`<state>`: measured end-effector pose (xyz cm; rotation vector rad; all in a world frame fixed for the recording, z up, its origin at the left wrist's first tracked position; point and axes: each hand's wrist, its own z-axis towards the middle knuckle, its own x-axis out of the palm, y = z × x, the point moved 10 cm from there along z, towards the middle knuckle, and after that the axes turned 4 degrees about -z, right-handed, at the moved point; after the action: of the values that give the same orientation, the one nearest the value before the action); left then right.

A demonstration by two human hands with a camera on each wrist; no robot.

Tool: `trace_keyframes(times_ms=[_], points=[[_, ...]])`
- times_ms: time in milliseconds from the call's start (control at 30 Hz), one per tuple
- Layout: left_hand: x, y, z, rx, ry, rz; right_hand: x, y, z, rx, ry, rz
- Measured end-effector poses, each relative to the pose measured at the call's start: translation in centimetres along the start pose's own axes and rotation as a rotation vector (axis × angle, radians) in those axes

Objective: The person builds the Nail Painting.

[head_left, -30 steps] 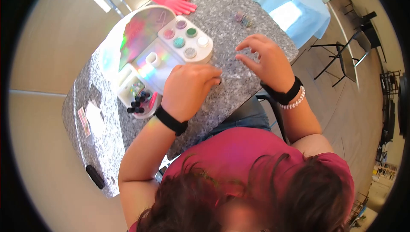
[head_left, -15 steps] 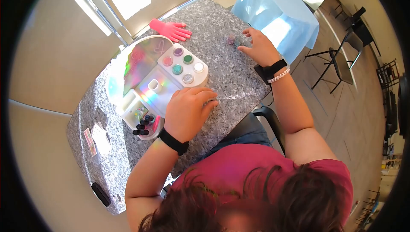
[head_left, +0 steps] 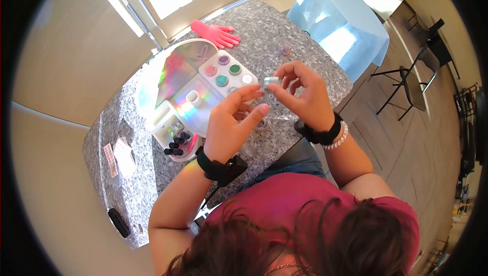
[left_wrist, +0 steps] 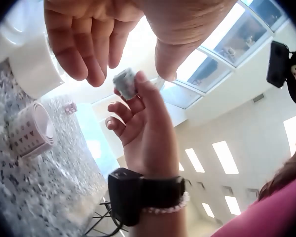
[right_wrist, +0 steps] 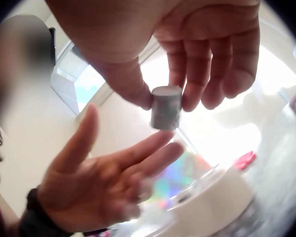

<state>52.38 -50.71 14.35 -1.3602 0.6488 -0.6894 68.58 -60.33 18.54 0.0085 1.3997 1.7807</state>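
Held up over the table, a small pale grey-green cylinder [head_left: 271, 81] is pinched between the thumb and fingers of my right hand [head_left: 308, 98]. The right wrist view shows the cylinder [right_wrist: 166, 107] with a flat whitish top. My left hand [head_left: 227, 127] is held near it, thumb spread and fingers loosely extended, gripping nothing. In the right wrist view, its fingertips come right below the cylinder. A roll of white strip with small printed marks [left_wrist: 33, 129] lies on the table under the left hand, partly hidden in the head view.
A white case [head_left: 163, 111] stands open left of my hands, with glitter pots [head_left: 222, 80] and black-capped bottles [head_left: 176, 145]. A pink model hand [head_left: 218, 34] lies behind it. Another small roll [head_left: 285, 50] sits farther back. Sticker sheets [head_left: 123, 156] lie at left.
My right hand has reached to the back of the table, picked up the small cylinder and brought it towards my left hand. The left hand has lifted and opened, away from the roll below.
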Motion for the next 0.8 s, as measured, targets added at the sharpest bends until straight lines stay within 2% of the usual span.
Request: trace_keyframes(times_ms=[67, 100, 133, 167, 233, 333, 400, 433, 500, 533, 633, 700, 800], points=[[0.0, -0.5, -0.3, 0.022, -0.007, -0.025, 1.7, -0.5, -1.7, 0.07, -0.019, 0.185], [-0.1, -2.3, -0.6, 0.17, -0.041, 0.203, 2.2, -0.4, -2.3, 0.075, -0.013, 0.191], [0.0, -3.9, -1.1, 0.315, -0.073, 0.432, 3.5, -1.2, -2.9, 0.196, 0.051, 0.419], [-0.1, -3.7, -1.1, 0.306, -0.076, 0.436, 4.9, -1.8, -3.6, 0.317, 0.115, 0.646], [0.2, -6.0, -2.4, 0.594, -0.183, 0.705, 5.2, -1.7, -3.9, 0.318, 0.136, 0.644], [-0.1, -5.3, -2.3, 0.564, -0.194, 0.633, 4.5, -1.5, -3.7, 0.313, 0.108, 0.578], [-0.1, -5.4, -2.2, 0.545, -0.187, 0.625, 3.0, 0.9, -2.8, 0.014, 0.028, 0.343], [-0.1, -5.4, -2.1, 0.525, -0.181, 0.616, 2.9, 0.9, -2.8, 0.014, 0.028, 0.344], [-0.1, -5.5, -2.1, 0.553, -0.172, 0.655, 1.8, 1.9, -2.7, -0.096, -0.007, 0.076], [0.1, -5.6, -2.2, 0.582, -0.164, 0.694, 1.6, 1.7, -2.7, -0.096, -0.007, 0.077], [0.2, -6.2, -2.4, 0.669, -0.156, 0.666, 1.5, 0.6, -2.4, -0.06, 0.052, 0.192], [0.0, -6.6, -2.4, 0.667, -0.155, 0.662, 2.6, -1.3, -2.4, 0.207, 0.171, 0.63], [-0.4, -7.4, -2.5, 0.672, -0.177, 0.661, 1.5, -1.4, -2.1, 0.199, 0.123, 0.661]])
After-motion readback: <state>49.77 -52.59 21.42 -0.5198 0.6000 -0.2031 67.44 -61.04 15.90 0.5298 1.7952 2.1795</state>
